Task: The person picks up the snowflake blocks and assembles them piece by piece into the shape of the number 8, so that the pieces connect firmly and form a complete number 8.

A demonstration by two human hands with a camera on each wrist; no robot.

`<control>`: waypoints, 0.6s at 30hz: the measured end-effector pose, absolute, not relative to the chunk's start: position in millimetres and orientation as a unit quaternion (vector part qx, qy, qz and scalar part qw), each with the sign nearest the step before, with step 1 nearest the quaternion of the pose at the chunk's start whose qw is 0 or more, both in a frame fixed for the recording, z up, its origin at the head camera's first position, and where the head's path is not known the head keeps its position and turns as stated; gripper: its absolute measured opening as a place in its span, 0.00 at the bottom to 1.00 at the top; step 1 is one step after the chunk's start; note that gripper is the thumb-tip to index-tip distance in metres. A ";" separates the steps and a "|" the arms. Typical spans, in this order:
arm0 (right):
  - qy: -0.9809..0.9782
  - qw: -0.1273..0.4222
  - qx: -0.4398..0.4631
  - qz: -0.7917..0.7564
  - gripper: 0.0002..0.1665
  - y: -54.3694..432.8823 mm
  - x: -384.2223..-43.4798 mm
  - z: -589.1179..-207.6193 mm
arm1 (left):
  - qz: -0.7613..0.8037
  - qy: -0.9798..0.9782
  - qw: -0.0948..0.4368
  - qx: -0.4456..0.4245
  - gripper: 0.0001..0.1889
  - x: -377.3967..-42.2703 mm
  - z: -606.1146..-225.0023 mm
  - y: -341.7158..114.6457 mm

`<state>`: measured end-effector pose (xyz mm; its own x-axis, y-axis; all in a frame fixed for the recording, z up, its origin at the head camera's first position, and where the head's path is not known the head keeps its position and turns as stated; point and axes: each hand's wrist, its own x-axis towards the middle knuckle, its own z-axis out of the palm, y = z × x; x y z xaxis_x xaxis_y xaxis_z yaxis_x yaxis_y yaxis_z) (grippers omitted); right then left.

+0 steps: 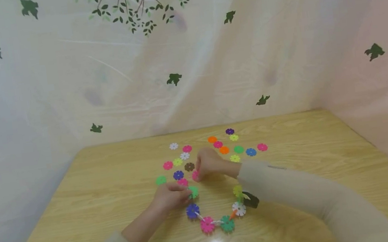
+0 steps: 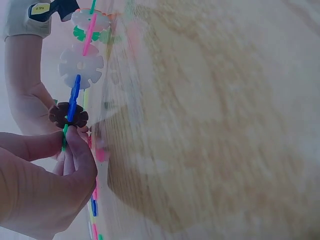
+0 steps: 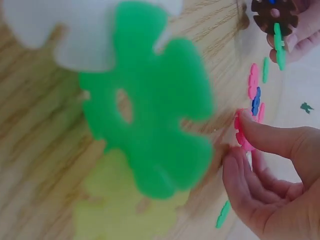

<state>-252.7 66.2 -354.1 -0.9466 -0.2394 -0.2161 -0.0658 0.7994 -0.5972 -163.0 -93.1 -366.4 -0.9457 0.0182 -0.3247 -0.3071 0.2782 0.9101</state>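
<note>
On the near side of the table [image 1: 81, 217], a curved chain of discs [image 1: 208, 226] stood slotted together crosswise, which seemed to be what held its links edge-on. At its far left end, the left hand [image 1: 171, 196] pinched a green disc [image 1: 194, 192], probably to steady that end. Farther off and to the right, the right hand [image 1: 209, 162] pinched a pink disc [image 3: 240, 132], apparently because so thin a piece suits a light grip. Loose discs [image 1: 224, 150] lay flat beyond, seemingly spread for easy picking.
</note>
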 end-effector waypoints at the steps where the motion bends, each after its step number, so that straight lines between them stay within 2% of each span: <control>1: 0.935 0.144 -0.083 -0.313 0.13 68.5 -253.3 -354.3 | 0.592 0.789 0.136 -0.091 0.14 -163.0 -366.4 -93.0; 11: 0.893 0.213 -0.109 -0.382 0.09 86.3 -245.7 -356.3 | 0.589 0.792 0.135 -0.089 0.13 -162.3 -372.5 -91.9; 18: 0.888 0.210 -0.119 -0.391 0.09 92.7 -238.0 -352.9 | 0.579 0.799 0.139 -0.083 0.12 -162.5 -370.3 -92.4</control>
